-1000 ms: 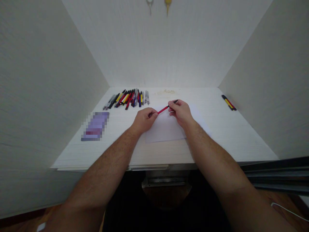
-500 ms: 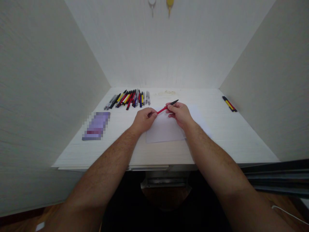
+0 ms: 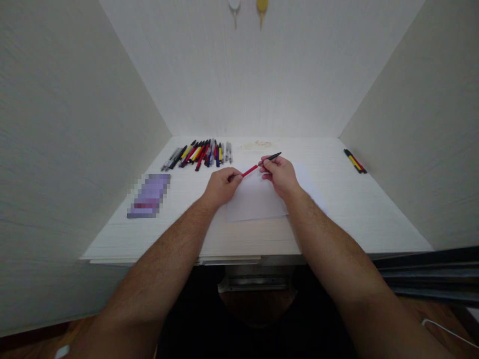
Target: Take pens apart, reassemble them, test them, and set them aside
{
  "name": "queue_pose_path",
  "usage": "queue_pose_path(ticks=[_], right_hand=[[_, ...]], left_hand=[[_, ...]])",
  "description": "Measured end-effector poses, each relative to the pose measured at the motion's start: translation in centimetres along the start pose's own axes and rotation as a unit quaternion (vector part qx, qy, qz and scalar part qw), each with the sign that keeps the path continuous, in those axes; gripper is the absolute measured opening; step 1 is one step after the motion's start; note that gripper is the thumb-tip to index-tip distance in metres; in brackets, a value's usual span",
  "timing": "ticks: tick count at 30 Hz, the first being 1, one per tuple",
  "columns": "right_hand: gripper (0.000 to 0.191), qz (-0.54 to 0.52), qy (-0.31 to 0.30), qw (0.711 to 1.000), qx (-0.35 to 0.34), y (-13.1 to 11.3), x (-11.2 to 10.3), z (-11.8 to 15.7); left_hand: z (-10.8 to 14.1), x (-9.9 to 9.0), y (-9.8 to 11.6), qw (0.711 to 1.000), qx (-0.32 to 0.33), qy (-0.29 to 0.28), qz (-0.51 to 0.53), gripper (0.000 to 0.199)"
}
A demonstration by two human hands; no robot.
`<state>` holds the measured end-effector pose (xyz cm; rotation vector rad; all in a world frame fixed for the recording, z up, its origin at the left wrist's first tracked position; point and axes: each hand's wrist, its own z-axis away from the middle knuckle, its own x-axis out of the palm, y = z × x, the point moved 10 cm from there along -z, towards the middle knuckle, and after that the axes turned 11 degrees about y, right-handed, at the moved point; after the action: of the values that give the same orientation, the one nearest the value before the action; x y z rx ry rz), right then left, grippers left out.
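Above the white paper (image 3: 254,199), a pen is held between my hands. My left hand (image 3: 222,185) is closed round the rear of its red barrel (image 3: 250,171). My right hand (image 3: 281,174) pinches the pen's black tip section (image 3: 274,156), which points up to the right. Between the red barrel and the right fingertips, a thin darker stretch shows, as if the two parts are drawn apart; the fingers hide most of it.
Several pens (image 3: 198,154) in red, yellow, black, blue and clear lie at the back left of the white desk (image 3: 359,209). A blurred purple item (image 3: 151,194) lies at left. A few pens (image 3: 355,161) rest by the right wall. Panels enclose three sides.
My right hand has moved slightly right and up with the black tip section, away from the red barrel. My left hand has stayed nearly in place.
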<state>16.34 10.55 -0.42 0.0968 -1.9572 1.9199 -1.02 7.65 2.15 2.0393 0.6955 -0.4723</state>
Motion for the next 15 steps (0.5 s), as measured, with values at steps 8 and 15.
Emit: queue_pose_path(ticks=[8,15], right_hand=[[0.004,-0.125,0.101,0.987,-0.006,-1.8,-3.1,-1.1],[0.003,-0.158,0.075,0.985,0.002,-2.0,-3.3,-1.4]], left_hand=[[-0.2,-0.5,-1.4,0.997,-0.053,0.034,0.053,0.021],[-0.1,-0.5,-1.2,0.996,-0.051,0.034,0.069,0.019]])
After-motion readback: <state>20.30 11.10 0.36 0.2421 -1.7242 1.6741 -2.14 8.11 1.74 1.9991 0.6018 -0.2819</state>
